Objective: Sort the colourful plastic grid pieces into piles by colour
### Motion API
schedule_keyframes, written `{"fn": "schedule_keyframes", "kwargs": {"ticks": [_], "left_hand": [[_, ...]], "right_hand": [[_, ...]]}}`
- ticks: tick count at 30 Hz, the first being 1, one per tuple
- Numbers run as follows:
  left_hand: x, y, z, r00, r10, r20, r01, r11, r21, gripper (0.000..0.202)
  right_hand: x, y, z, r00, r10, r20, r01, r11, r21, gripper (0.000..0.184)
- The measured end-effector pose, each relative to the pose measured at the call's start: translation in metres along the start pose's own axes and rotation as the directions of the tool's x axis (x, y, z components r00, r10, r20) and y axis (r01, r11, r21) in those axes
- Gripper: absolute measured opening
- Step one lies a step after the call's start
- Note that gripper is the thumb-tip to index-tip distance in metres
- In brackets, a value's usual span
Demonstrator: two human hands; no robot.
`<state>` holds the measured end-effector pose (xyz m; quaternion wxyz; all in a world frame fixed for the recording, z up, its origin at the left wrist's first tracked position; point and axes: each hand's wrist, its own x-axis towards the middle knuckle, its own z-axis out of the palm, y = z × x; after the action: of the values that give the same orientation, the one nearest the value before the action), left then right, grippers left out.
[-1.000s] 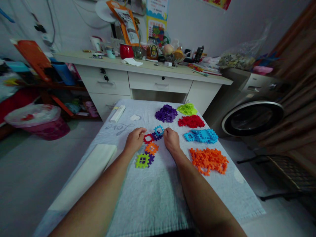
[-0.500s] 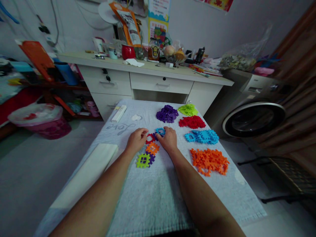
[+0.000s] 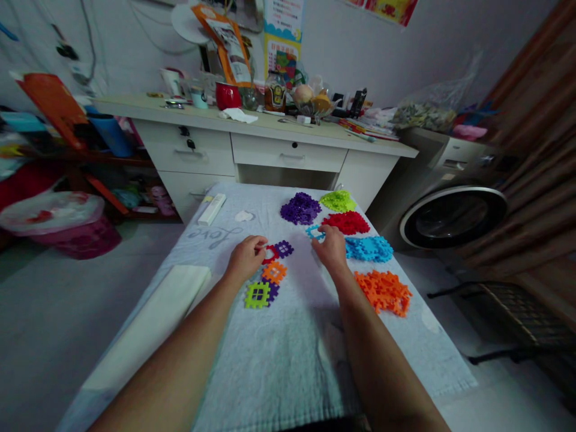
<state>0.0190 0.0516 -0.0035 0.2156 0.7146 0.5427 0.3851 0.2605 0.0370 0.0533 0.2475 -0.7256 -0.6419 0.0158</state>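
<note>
Compared with the earlier frame, the right hand point(image 3: 333, 247) has shifted to our right and taken the light-blue square point(image 3: 309, 233) with it, off the upper purple square point(image 3: 283, 249); the left hand point(image 3: 246, 259) has kept nearly the same place. We note the pose of the right arm: the forearm rises from the lower edge and slants inward, and the hand lies back upward, its fingers bent leftward. Thumb and fingers pinch the light-blue square, which we find just in front of the red pile point(image 3: 347, 222), left of the blue pile point(image 3: 371, 249) and well apart from the upper purple square. The left forearm also slants inward; its hand is curled, with thumb and forefinger brought close together at the left edge of the red square point(image 3: 275, 256). We cannot tell whether these fingertips grip that edge or merely rest beside it. From the red square we trace a stepped row toward the viewer: an orange square point(image 3: 274, 273), a lower purple square point(image 3: 273, 291) and a green square point(image 3: 258, 295), lying flat on the cloth-covered surface point(image 3: 279, 360). Beyond the hands we see the purple pile point(image 3: 300, 208) and the green pile point(image 3: 338, 201); the orange pile point(image 3: 384, 293) lies beside the right forearm, on its outer side
</note>
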Motion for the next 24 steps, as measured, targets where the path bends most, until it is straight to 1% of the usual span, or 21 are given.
{"fn": "schedule_keyframes", "kwargs": {"ticks": [3,5,7,10,15,20,22,24], "left_hand": [[0.000,-0.003,0.002,1.000,0.006,0.006,-0.006,1.000,0.000,0.028],[0.001,-0.004,0.003,1.000,0.010,0.007,-0.010,1.000,0.001,0.029],[0.001,-0.005,0.004,1.000,0.012,0.010,-0.012,1.000,0.004,0.029],[0.000,-0.004,0.004,1.000,0.010,0.011,-0.011,0.999,0.030,0.028],[-0.001,0.000,0.001,1.000,0.001,0.008,-0.002,0.998,0.065,0.028],[0.000,0.000,0.001,1.000,-0.003,0.014,0.002,0.997,0.080,0.027],[0.000,0.000,0.001,1.000,-0.001,0.020,-0.001,0.996,0.086,0.027],[0.000,0.000,0.001,1.000,0.004,0.029,-0.006,0.996,0.089,0.026]], "right_hand": [[0.003,0.022,-0.023,0.998,0.049,0.028,-0.046,0.992,-0.121,0.032],[0.002,0.034,-0.035,0.996,0.084,0.035,-0.075,0.976,-0.206,0.033],[-0.002,0.042,-0.041,0.993,0.115,0.034,-0.101,0.958,-0.267,0.035],[-0.009,0.048,-0.044,0.988,0.153,0.031,-0.135,0.936,-0.324,0.035],[-0.015,0.048,-0.044,0.984,0.176,-0.001,-0.163,0.906,-0.390,0.033],[-0.018,0.040,-0.043,0.988,0.152,-0.039,-0.156,0.920,-0.360,0.032],[-0.020,0.032,-0.039,0.994,0.101,-0.053,-0.112,0.944,-0.311,0.031],[-0.022,0.020,-0.030,1.000,0.016,-0.024,-0.021,0.972,-0.234,0.030]]}}
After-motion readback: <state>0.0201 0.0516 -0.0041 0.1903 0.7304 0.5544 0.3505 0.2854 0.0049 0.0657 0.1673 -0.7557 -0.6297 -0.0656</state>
